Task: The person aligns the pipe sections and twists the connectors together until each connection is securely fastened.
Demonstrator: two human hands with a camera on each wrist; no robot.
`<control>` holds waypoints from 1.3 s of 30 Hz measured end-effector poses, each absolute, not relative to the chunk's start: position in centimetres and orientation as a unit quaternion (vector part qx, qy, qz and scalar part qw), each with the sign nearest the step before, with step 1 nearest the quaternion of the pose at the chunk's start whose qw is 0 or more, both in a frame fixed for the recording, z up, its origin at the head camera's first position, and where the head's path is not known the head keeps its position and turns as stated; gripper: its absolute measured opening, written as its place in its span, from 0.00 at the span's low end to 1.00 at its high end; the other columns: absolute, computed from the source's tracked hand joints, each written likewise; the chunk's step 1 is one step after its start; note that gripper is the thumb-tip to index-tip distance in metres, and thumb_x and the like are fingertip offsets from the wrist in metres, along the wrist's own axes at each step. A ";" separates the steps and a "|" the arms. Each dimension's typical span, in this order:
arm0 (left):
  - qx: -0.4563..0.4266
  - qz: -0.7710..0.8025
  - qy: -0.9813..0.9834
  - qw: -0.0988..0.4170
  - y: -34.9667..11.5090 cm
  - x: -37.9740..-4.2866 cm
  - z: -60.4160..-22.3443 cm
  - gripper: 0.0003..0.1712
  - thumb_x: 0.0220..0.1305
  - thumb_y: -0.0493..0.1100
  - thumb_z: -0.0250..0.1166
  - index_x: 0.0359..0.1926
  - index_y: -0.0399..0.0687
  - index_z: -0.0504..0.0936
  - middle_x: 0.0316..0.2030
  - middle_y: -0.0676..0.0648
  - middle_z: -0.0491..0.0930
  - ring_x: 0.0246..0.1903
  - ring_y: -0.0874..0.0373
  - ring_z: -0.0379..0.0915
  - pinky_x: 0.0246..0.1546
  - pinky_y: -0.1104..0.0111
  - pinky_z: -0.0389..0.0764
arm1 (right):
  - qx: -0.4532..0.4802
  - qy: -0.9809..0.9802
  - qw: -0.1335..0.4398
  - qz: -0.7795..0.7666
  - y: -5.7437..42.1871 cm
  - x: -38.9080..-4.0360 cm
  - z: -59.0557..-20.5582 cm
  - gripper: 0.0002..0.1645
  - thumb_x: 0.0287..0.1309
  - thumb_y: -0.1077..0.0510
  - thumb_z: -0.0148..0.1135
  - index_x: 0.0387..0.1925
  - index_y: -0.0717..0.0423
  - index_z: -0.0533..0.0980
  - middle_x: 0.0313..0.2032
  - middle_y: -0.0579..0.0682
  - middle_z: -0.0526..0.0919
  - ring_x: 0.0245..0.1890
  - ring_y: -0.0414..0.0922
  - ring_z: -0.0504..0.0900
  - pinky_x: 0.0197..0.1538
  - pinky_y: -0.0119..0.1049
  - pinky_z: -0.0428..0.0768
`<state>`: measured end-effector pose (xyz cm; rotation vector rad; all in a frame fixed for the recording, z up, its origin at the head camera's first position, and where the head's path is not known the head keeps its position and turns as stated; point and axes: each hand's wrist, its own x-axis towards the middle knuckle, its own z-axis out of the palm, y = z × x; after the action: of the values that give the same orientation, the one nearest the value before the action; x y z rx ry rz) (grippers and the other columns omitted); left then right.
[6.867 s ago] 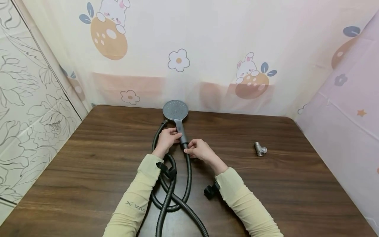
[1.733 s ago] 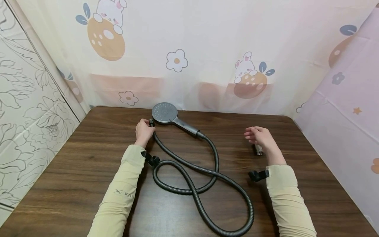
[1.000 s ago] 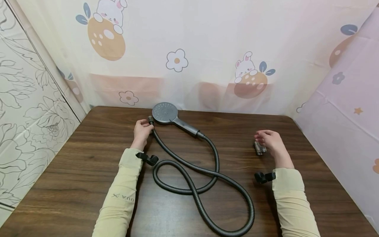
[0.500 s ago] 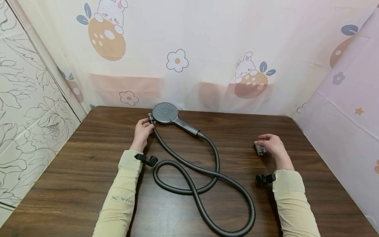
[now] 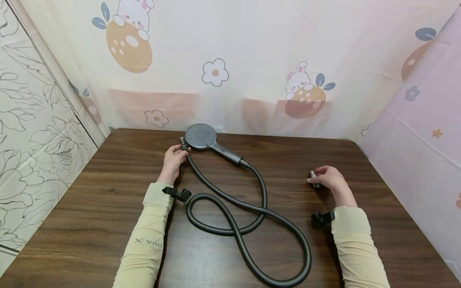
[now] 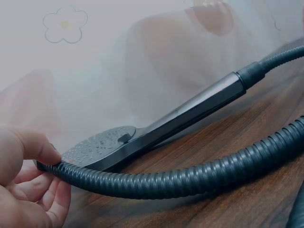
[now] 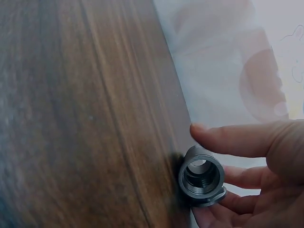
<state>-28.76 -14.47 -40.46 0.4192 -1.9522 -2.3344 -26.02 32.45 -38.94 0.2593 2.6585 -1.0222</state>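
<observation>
Near the back left of the table, my left hand point(image 5: 173, 161) pinches the end of a black ribbed shower hose point(image 5: 230, 199) between thumb and fingers, just below its metal end nut point(image 5: 183, 142). In the left wrist view, the held hose point(image 6: 190, 182) curves off to the right. Beside that hand lies a grey shower head point(image 5: 200, 136), face up, its handle joined to the hose's other end. My right hand point(image 5: 332, 178) is at a small metal pipe fitting point(image 5: 313, 175). The right wrist view shows the fitting's threaded opening point(image 7: 202, 183), with fingers close at its side and the thumb extended above it.
The hose lies in crossing loops over the middle of the dark wood table point(image 5: 90, 200). A patterned curtain point(image 5: 252, 60) hangs behind the table's back edge, and another stands at the right. Black wrist mounts point(image 5: 322, 218) sit on both sleeves.
The shower head has swung from upright to slanting, and the hands have parted. My left hand has raised the hose's end nut slightly. My right hand has gone across to the fitting, its thumb now in front.
</observation>
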 end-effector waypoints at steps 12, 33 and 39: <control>0.125 -0.763 -0.632 0.046 -15.0 -29.7 -42.1 0.25 0.58 0.28 0.51 0.58 0.35 0.62 0.55 0.33 0.70 0.46 0.55 0.71 0.40 0.70 0.69 | 0.102 0.939 0.145 -0.294 32.2 -25.5 -38.6 0.44 0.47 0.50 0.67 0.56 0.76 0.61 0.50 0.72 0.65 0.43 0.60 0.69 0.43 0.49 0.72; 0.106 -0.761 -0.639 0.033 -15.3 -29.1 -41.5 0.22 0.65 0.35 0.52 0.59 0.36 0.64 0.50 0.41 0.78 0.53 0.51 0.67 0.47 0.63 0.66 | 0.148 0.913 0.074 -0.372 32.2 -25.2 -39.7 0.32 0.57 0.48 0.55 0.56 0.69 0.67 0.56 0.70 0.64 0.49 0.61 0.67 0.48 0.51 0.70; 0.090 -0.769 -0.632 0.032 -15.5 -28.8 -41.2 0.22 0.67 0.37 0.51 0.61 0.37 0.64 0.52 0.39 0.75 0.53 0.49 0.70 0.50 0.63 0.66 | 0.147 0.906 0.045 -0.393 31.8 -25.2 -39.8 0.33 0.59 0.42 0.52 0.55 0.64 0.69 0.53 0.65 0.68 0.45 0.56 0.69 0.43 0.46 0.72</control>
<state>-28.84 -15.50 -41.25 0.2781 -1.9459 -2.3675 -25.16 31.85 -39.83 0.4497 2.7695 -1.2016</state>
